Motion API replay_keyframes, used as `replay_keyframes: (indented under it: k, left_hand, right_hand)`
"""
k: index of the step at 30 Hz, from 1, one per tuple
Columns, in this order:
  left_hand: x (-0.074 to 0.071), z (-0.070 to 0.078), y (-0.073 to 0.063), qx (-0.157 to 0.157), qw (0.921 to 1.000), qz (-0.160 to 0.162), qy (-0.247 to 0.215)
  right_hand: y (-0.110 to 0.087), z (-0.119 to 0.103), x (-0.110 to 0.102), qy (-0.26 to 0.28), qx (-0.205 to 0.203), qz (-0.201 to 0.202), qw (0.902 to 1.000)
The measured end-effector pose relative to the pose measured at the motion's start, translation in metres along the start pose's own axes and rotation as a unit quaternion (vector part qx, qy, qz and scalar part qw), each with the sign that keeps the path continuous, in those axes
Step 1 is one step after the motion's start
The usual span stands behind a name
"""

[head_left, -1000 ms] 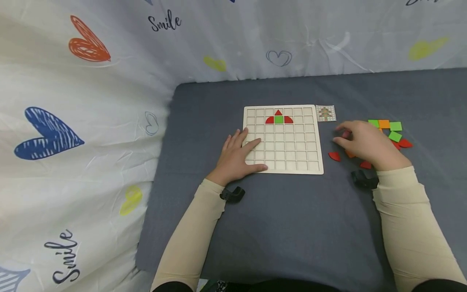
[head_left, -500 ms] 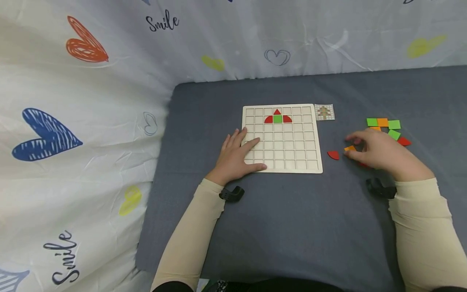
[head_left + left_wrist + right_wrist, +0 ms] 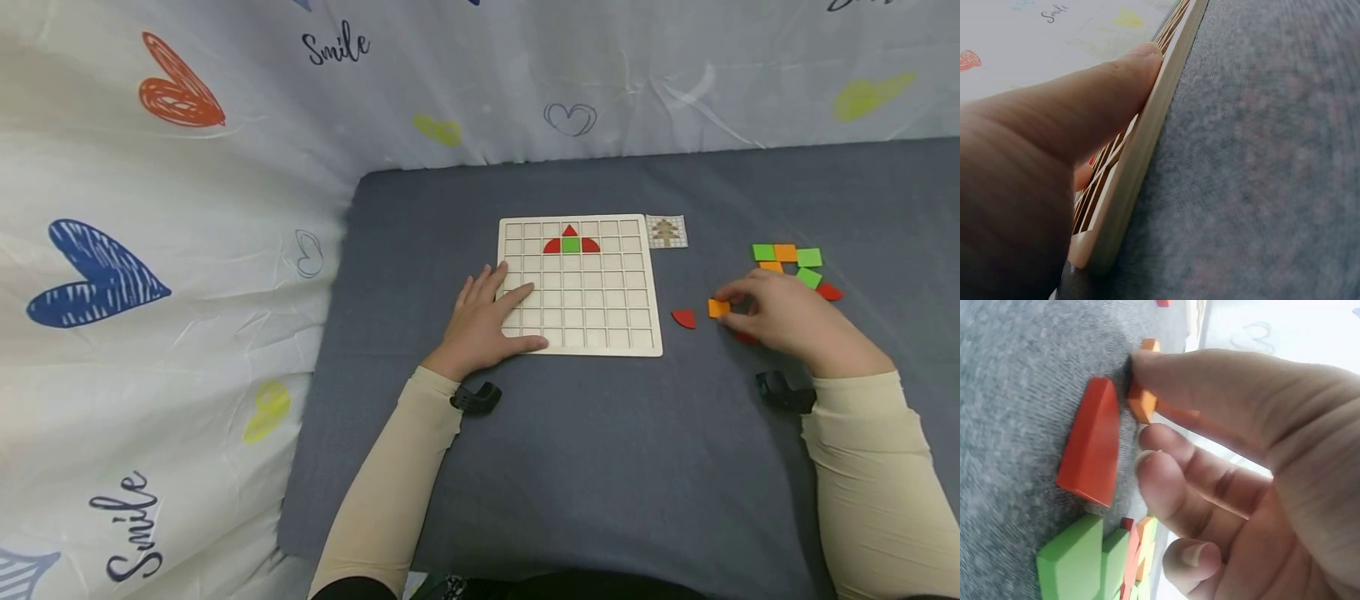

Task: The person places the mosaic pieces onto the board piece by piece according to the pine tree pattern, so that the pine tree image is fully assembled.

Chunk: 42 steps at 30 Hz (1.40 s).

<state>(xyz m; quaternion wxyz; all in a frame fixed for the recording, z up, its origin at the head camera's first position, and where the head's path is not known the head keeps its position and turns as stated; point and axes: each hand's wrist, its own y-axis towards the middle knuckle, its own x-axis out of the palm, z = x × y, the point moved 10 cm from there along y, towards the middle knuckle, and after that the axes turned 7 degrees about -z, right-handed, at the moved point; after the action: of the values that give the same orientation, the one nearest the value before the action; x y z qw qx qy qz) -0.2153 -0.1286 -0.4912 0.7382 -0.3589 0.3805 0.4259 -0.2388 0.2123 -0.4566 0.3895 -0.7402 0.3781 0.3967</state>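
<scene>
My left hand (image 3: pixel 480 327) rests with spread fingers on the near left corner of a pale wooden grid board (image 3: pixel 598 318). In the left wrist view its thumb lies along the board's edge (image 3: pixel 1141 147). Near the board's top sit a red triangle (image 3: pixel 570 231), a green square (image 3: pixel 571 245) and two red quarter-round pieces, one on each side of the square. To the right of the board my right hand (image 3: pixel 795 321) pinches an orange square (image 3: pixel 717 308) between thumb and index finger, at the cloth. The right wrist view shows a red block (image 3: pixel 1090 444) close beside this orange square (image 3: pixel 1141 405).
A small pattern card (image 3: pixel 667 232) lies against the board's upper right edge. One red quarter-round (image 3: pixel 684 318) lies between board and right hand. Beyond that hand are several green (image 3: pixel 810 257), orange (image 3: pixel 785 252) and red (image 3: pixel 829 292) pieces. A printed curtain (image 3: pixel 495 83) borders the table.
My right hand has moved right and toward me, and its thumb and index finger have come to the orange square, which has turned slightly. The left hand has stayed on the board.
</scene>
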Motion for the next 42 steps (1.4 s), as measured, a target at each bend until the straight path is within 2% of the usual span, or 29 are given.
replay_keyframes:
  k: [4,12,25,33,42]
  left_hand:
    - [0.0,-0.001,0.0,0.0,1.0,0.0,0.001]
    - [0.002,-0.002,0.0,0.001,1.0,0.003,0.004]
    - [0.001,-0.001,0.0,0.004,1.0,0.003,-0.003]
    - [0.001,-0.001,0.0,0.002,1.0,0.004,-0.002]
    - [0.001,-0.001,0.001,0.004,1.0,0.003,-0.002]
  right_hand:
    - [0.002,0.0,-0.001,0.003,0.009,0.011,0.9999]
    - [0.011,-0.001,0.001,0.001,0.027,-0.001,0.9996]
    - [0.029,-0.013,0.003,0.003,0.03,-0.014,0.9994]
    - [0.039,-0.02,0.002,0.017,0.027,-0.009,0.9995]
    - [0.049,-0.03,-0.001,0.01,0.016,0.018,0.9997]
